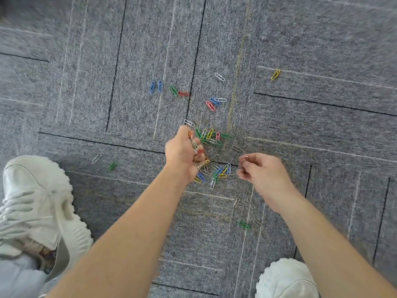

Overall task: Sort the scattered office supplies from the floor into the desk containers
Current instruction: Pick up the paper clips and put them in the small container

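My left hand [182,150] cupped, clutching bunch of paper clips [196,151]; right hand [261,168] pinching single clip [246,158] at fingertips. Main clip pile [214,155] on carpet [322,125] between hands, strays toward far edge. I judge clips light, stiff wire, slick, tangle-prone; best pinch one at loop or rake several into palm. Right hand motion-blurred. Count inside fist hidden. Desk containers not in view.

The light is bright and soft, with no glare. The right hand [263,172] looks blurry. The carpet [322,50] smears and bends near the edges.
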A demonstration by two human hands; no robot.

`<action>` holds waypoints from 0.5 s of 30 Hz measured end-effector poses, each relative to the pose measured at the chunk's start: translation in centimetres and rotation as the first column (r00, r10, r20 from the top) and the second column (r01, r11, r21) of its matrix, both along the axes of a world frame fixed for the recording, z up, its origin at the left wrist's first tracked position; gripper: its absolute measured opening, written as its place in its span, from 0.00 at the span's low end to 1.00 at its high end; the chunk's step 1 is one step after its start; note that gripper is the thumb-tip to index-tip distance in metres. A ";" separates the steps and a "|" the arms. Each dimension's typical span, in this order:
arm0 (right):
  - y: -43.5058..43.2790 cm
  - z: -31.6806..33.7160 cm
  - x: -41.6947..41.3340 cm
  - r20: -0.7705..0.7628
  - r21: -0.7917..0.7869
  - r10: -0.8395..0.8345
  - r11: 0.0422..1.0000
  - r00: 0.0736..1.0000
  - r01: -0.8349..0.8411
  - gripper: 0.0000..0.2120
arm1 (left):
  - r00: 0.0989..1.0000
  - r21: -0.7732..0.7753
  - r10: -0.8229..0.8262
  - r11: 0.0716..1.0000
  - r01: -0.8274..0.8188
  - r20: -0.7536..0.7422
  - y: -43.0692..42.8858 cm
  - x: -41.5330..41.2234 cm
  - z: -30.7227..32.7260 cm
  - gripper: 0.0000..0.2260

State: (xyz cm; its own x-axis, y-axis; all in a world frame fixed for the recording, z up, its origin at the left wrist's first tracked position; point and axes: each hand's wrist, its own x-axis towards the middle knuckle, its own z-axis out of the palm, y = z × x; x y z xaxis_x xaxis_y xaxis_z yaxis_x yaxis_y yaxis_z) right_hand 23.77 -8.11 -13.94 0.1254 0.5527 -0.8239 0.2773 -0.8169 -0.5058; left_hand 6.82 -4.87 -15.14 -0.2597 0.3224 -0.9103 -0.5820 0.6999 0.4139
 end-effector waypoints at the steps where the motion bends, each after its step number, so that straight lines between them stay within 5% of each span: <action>1: 0.0 0.0 -0.1 0.006 0.012 0.041 0.999 0.999 -0.041 0.09 | 1.000 -0.014 -0.005 1.000 0.005 0.007 0.1 -0.2 0.0 0.08; 9: 1.8 4.0 -2.5 -0.037 0.109 0.163 0.981 0.986 -0.158 0.08 | 0.984 0.005 0.170 0.985 -0.171 0.060 1.8 -3.7 3.8 0.11; 15: 6.8 16.1 -7.5 -0.050 0.311 0.350 0.896 0.935 -0.318 0.04 | 0.932 0.151 0.343 0.922 -0.357 0.113 4.5 -9.8 16.0 0.13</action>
State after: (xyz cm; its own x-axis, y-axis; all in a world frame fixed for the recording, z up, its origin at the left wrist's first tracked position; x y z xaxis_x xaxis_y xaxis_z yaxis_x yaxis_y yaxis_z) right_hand 16.25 -1.31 2.18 -0.1852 0.7653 -0.6165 0.4416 -0.4956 -0.7479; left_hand -3.00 -0.33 0.91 -0.3095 0.3731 -0.8747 -0.8147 0.3703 0.4462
